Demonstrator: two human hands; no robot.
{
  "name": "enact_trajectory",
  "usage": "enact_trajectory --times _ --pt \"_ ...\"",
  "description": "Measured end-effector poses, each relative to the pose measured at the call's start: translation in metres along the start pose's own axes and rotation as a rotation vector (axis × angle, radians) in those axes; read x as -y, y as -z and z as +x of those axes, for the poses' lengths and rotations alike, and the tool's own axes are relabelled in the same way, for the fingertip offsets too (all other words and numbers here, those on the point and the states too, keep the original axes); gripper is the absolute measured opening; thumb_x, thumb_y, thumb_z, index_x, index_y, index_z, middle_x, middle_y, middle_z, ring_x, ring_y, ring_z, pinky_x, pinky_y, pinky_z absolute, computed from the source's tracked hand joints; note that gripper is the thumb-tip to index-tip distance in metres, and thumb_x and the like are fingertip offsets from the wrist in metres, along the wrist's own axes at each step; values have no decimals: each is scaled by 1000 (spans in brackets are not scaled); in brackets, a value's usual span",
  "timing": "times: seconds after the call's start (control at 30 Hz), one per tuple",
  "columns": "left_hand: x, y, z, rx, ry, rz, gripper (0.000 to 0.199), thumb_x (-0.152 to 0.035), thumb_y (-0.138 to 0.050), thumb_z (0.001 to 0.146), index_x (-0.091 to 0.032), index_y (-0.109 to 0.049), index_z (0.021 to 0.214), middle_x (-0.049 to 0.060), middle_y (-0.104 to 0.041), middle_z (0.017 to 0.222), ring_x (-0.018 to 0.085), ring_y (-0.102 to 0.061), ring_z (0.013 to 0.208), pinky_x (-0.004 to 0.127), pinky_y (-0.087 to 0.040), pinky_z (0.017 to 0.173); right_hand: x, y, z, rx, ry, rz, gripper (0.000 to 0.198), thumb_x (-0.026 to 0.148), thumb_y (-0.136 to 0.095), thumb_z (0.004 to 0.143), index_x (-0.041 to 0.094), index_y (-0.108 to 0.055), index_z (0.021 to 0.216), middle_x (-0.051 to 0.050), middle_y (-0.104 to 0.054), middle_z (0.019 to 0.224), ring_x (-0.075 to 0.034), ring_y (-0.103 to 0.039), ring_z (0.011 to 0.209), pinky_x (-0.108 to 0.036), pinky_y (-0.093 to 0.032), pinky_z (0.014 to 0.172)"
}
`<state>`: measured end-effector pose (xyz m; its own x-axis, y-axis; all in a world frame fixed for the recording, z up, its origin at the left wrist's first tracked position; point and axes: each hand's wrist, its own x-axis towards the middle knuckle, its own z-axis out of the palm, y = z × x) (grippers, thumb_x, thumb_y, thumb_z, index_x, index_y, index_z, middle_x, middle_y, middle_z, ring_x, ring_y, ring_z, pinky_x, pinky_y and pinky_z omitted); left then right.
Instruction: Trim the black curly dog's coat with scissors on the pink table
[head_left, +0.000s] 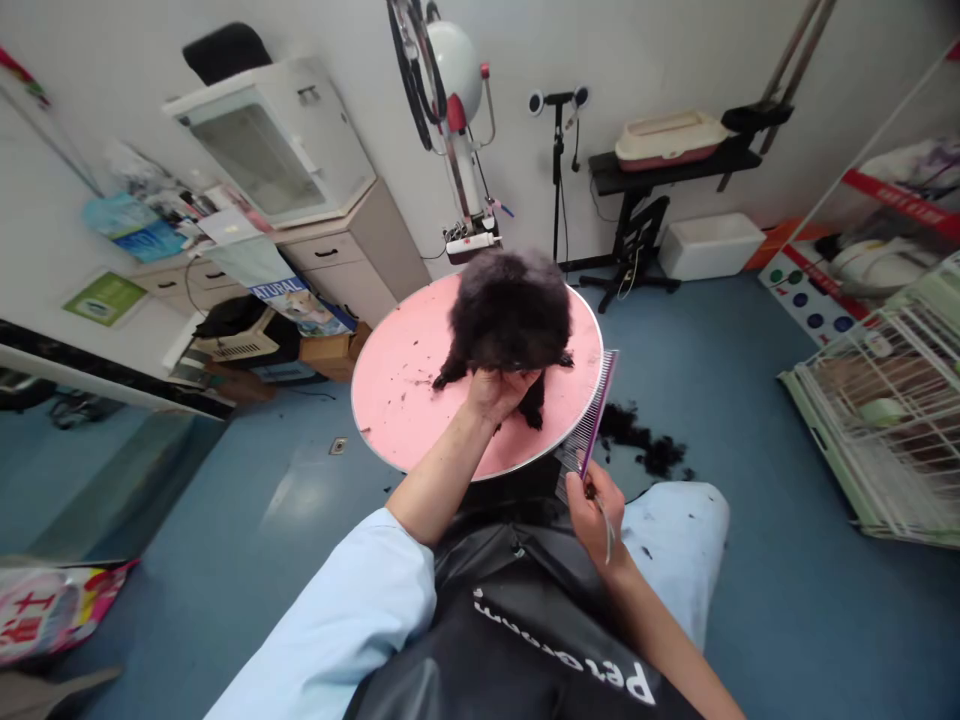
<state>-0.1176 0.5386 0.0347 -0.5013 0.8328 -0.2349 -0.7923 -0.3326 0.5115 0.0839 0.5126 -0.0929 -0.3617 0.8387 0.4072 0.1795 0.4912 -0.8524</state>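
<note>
A small dog with fluffy black fur (511, 310) is on the round pink grooming table (397, 390), its head toward me and its front paws on the tabletop. My left hand (499, 392) reaches under its head and holds it at the chin; the fingertips are partly hidden by fur. Off the table's near right edge, my right hand (596, 508) grips a long metal comb with a purple spine (598, 415), teeth facing left. Something thin and greyish also shows at that hand, too small to name. Loose black hair tufts (416, 382) dot the pink surface.
Cut black hair (649, 442) lies on the blue floor right of the table. A wire cage (892, 400) stands at the right. Behind are a dryer on a stand (454, 75), a white cabinet box (262, 145) and a black table with a litter tray (671, 140).
</note>
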Motion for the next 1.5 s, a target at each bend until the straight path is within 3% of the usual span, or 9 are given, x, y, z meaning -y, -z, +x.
enact_trajectory --times 0.2,0.4,0.53,0.73,0.83,1.0,1.1,1.27,1.5 --pt "1 -13 -6 12 -6 -4 8 -22 -66 76 -17 -63 69 0 -66 73 12 -60 77 34 -50 91 35 4 33 -157 574 -253 40 7 -56 79 19 -59 117 8 -46 55 -9 -46 51 -35 -45 82" --pt "8 24 5 99 -167 312 26 -30 -78 61 -19 -65 80 2 -68 90 16 -61 88 34 -49 87 26 -4 29 -222 315 -357 42 14 -48 84 16 -56 125 3 -53 58 -14 -52 55 -38 -46 80" --pt "20 52 3 -26 -366 638 21 -21 -80 56 -12 -61 58 -2 -55 55 8 -50 56 23 -44 62 23 -4 16 -183 292 -265 41 12 -50 82 17 -57 122 5 -50 56 -14 -51 53 -41 -46 82" --pt "19 26 -13 -75 -679 486 25 -28 -76 64 -14 -57 56 -2 -60 58 7 -55 61 20 -44 64 35 -11 30 -151 326 -246 25 14 -51 83 19 -62 105 6 -50 57 -11 -50 53 -38 -46 80" --pt "12 10 -21 -74 -694 459 30 -32 -77 64 -14 -53 56 -3 -57 54 7 -54 56 20 -43 60 37 -9 53 -193 300 -243 20 17 -50 85 19 -65 97 5 -48 55 -12 -49 53 -36 -46 79" --pt "3 4 -33 -65 -689 496 31 -35 -78 65 -14 -55 58 -3 -57 53 8 -56 56 21 -44 61 46 32 113 -305 744 -340 21 17 -62 81 24 -67 101 5 -56 65 -9 -53 59 -39 -39 93" --pt "-1 4 -39 -79 -670 523 32 -37 -76 68 -14 -55 58 -1 -60 55 10 -60 60 21 -46 62 61 70 156 -165 932 -454 14 25 -64 83 30 -68 96 7 -55 63 -8 -50 60 -37 -35 95" --pt "-2 7 -43 -142 -647 576 34 -39 -73 70 -15 -54 54 0 -59 53 10 -59 59 21 -44 59 98 102 225 176 973 -648 14 34 -54 91 32 -68 93 5 -54 62 -9 -46 61 -37 -32 93" --pt "0 7 -48 -223 -630 538 34 -39 -75 69 -13 -56 56 -2 -55 52 6 -47 51 19 -38 55 135 98 304 95 1009 -713 25 35 -48 93 25 -71 92 2 -56 64 -9 -46 63 -39 -33 89"
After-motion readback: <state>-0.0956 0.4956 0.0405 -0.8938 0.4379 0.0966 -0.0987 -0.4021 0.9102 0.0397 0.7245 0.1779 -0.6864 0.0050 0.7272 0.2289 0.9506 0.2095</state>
